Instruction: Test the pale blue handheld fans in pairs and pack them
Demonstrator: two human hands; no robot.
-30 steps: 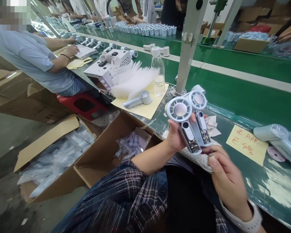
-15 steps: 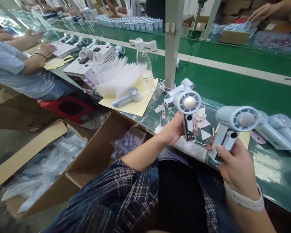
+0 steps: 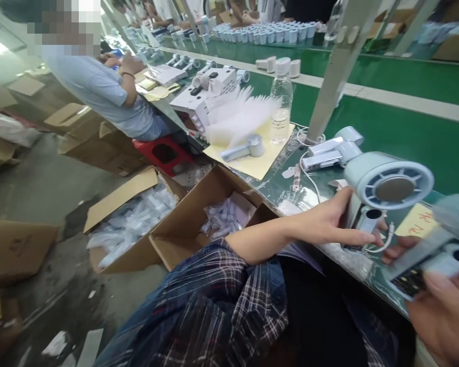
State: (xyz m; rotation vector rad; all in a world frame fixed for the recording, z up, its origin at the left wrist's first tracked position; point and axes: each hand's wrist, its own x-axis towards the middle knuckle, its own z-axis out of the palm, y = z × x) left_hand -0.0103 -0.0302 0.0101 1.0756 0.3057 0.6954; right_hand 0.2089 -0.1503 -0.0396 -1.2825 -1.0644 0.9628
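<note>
A pale blue handheld fan [image 3: 386,186] stood upright at the near edge of the green worktop [image 3: 401,137], its round head facing the camera. The left hand [image 3: 329,224] held its handle, fingers [image 3: 361,237] wrapped loosely round it beside a white cable [image 3: 382,243]. A second fan [image 3: 439,244], blurred, lay in the right hand [image 3: 443,311], whose fingers closed about its handle. Behind lay a third fan [image 3: 331,153], a water bottle [image 3: 281,109] and a yellow sheet [image 3: 260,163].

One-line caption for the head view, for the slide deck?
Seated at a green conveyor belt, left hand holds one handheld fan, right hand another.
</note>
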